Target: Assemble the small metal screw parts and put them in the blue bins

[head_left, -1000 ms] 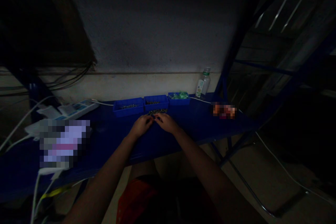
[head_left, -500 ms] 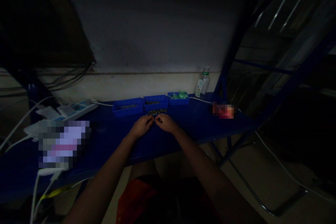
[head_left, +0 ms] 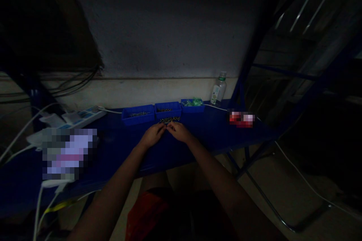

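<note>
My left hand [head_left: 153, 134] and my right hand [head_left: 177, 131] meet at the fingertips over the blue table [head_left: 169, 154]. Both are closed in a pinch; whatever is between the fingers is too small and dark to make out. Just beyond them lies a pile of small brass-coloured metal parts [head_left: 171, 119]. Behind that pile stands a blue bin [head_left: 167, 115] with similar small parts inside. To its left, another blue bin [head_left: 138, 121] holds thin silvery metal pieces. A third blue bin [head_left: 192, 109], on the right, contains crinkled green and clear plastic [head_left: 195, 102].
A clear bottle [head_left: 218, 89] stands at the back right, with a blurred red object [head_left: 241, 119] in front of it. At left are a white power strip [head_left: 85, 115] with plugs and cables, and a blurred pale object [head_left: 75, 150]. A wall [head_left: 169, 92] rises behind the table.
My right hand's fingers have drawn slightly closer together at the fingertips. Otherwise both hands stay in nearly the same place, and the bins have not moved.
</note>
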Demonstrator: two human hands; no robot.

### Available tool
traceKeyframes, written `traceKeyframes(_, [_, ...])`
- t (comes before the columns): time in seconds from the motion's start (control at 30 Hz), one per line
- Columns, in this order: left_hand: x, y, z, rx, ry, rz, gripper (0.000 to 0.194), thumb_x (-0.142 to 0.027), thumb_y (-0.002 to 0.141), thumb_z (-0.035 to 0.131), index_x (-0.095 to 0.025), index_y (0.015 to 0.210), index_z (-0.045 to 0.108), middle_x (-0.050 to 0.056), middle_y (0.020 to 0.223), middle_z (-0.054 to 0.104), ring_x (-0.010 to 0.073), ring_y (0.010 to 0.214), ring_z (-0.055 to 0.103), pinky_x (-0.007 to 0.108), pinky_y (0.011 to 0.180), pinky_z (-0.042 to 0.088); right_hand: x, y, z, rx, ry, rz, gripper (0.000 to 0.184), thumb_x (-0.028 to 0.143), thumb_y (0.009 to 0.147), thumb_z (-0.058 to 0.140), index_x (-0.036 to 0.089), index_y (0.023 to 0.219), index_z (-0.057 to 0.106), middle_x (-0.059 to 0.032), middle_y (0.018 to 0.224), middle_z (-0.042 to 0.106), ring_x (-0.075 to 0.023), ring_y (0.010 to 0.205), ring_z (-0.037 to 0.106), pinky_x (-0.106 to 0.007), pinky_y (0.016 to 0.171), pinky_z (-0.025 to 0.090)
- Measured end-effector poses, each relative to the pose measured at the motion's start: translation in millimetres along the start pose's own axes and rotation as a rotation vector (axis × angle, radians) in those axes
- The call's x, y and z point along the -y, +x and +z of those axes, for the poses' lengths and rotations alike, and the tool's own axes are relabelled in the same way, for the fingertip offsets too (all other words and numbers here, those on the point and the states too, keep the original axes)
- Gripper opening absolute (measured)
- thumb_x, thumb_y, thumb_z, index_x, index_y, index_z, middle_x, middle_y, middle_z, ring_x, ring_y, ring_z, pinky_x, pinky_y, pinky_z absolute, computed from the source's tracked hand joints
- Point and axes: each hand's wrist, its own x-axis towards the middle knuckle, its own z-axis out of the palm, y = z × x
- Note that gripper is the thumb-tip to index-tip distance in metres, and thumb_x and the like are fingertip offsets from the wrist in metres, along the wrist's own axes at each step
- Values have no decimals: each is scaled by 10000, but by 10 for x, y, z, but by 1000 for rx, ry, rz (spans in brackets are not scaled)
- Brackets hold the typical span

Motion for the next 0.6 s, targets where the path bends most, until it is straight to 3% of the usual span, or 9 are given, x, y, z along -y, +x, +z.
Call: traceKeyframes(0.6, [-45, -11, -33, 19, 23, -19, 274, -356, 872, 324, -192, 837, 540, 37, 806, 570, 172, 754, 533, 274, 695, 401, -20, 7, 8, 16, -20, 8, 122, 252, 847, 463, 189, 861, 566, -15, 859, 610, -113, 789, 540, -217, 739, 387])
